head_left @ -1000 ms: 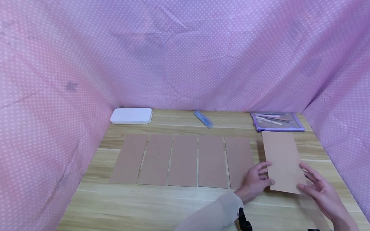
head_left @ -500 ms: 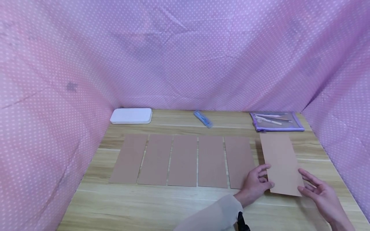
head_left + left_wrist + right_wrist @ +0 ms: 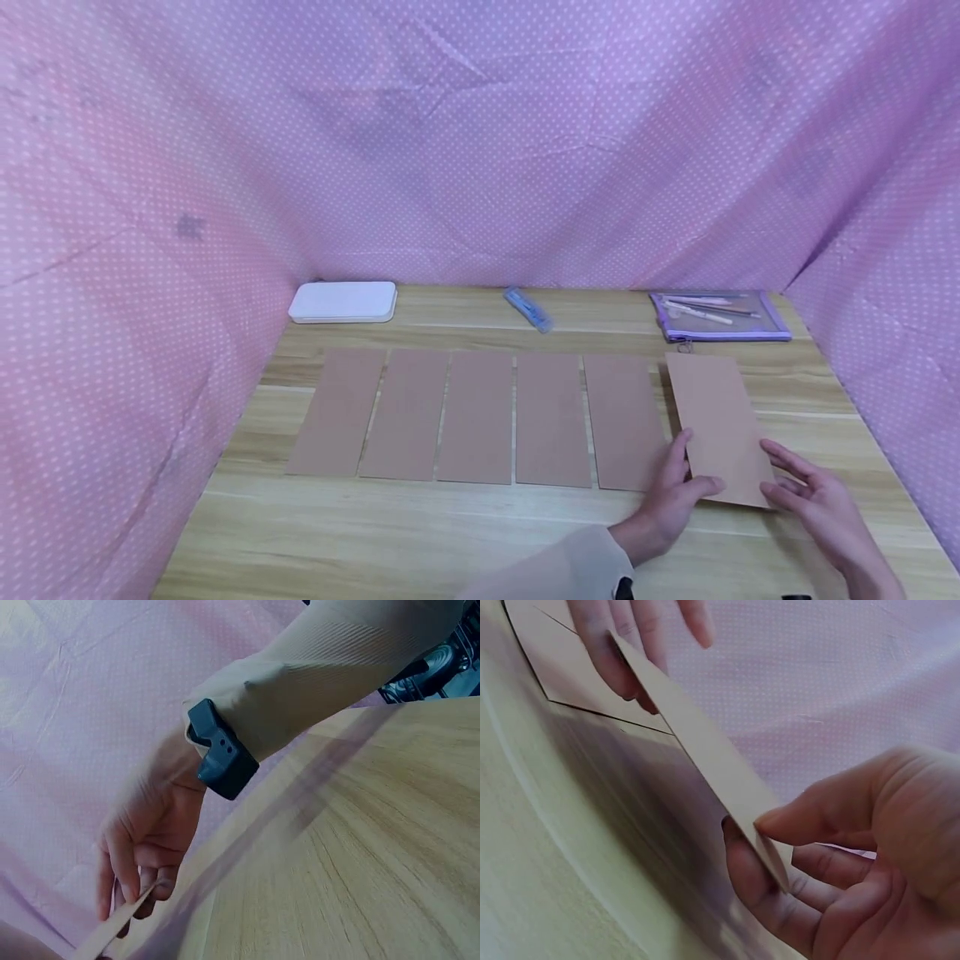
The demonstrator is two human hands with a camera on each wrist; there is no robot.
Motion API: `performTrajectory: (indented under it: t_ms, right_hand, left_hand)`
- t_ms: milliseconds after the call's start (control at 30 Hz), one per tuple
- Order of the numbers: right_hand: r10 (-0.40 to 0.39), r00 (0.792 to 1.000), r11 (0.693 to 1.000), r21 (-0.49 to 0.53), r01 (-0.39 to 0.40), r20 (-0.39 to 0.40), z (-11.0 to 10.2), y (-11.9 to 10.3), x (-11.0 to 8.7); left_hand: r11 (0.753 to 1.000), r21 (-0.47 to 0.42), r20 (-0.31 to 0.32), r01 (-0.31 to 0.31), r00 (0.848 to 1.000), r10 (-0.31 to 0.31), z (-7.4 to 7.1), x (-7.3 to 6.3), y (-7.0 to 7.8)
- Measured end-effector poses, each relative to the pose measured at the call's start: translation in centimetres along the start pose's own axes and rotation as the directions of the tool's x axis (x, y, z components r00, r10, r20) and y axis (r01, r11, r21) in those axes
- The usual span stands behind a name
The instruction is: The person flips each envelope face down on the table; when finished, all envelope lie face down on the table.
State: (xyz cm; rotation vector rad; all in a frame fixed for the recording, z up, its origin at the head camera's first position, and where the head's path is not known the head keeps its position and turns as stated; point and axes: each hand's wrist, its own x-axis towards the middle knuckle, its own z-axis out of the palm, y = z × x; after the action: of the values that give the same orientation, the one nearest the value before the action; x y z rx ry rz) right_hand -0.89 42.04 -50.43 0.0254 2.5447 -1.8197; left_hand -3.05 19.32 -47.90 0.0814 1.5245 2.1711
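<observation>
A brown rectangular card [image 3: 716, 425] is held between both hands at the right of the table, tilted slightly over the wood. My left hand [image 3: 663, 508] pinches its left edge, thumb on top and fingers beneath. On the opposite edge my right hand [image 3: 817, 508] pinches it near the lower right corner; the right wrist view shows the thumb over the card [image 3: 712, 757] and fingers under it. Five matching cards would be several: they lie flat in a row to the left, the nearest card [image 3: 622, 417] partly covered by my left hand.
At the back stand a white flat case [image 3: 342, 302], a small blue packet [image 3: 528, 309] and a purple-edged mesh pouch [image 3: 723, 317] with pens inside. A pink dotted cloth [image 3: 480, 150] surrounds the wooden table [image 3: 375, 533] behind and at both sides.
The held card has moved left and toward the near side, closer to the row and off the pouch's front edge. Both hands have moved with it, keeping their grip.
</observation>
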Motion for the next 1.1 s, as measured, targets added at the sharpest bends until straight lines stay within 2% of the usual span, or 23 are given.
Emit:
performTrajectory:
  t_ms: [33,100,267,500,800,1100]
  right_hand:
    - [-0.002,1.0,0.999,-0.035,0.001,-0.002,0.1,0.0,0.0]
    - [-0.009,1.0,0.999,-0.039,0.009,0.002,0.2,-0.1,0.1]
    - [-0.039,0.999,0.999,0.01,0.039,0.022,0.6,-0.3,0.5]
    - [-0.025,1.0,0.994,-0.107,0.025,0.001,1.0,-0.6,0.9]
    - [-0.007,0.999,0.982,-0.187,-0.002,-0.05,1.4,-1.0,1.0]
    - [0.048,0.997,0.953,-0.295,-0.066,-0.068,1.4,-1.1,1.1]
  left_hand:
    - [1.0,-0.001,-0.001,-0.003,1.0,0.003,0.0,0.0,0.1]
    - [1.0,0.014,-0.013,0.005,1.0,-0.004,0.1,-0.1,0.3]
    - [0.997,0.066,-0.07,0.048,0.997,-0.043,0.2,0.0,0.3]
    - [0.998,0.034,-0.103,0.054,0.993,-0.05,0.2,0.4,0.1]
    - [0.998,0.025,-0.088,0.064,0.994,-0.062,0.1,1.2,0.0]
    - [0.995,0.031,-0.05,0.092,0.995,-0.09,0.1,1.6,0.2]
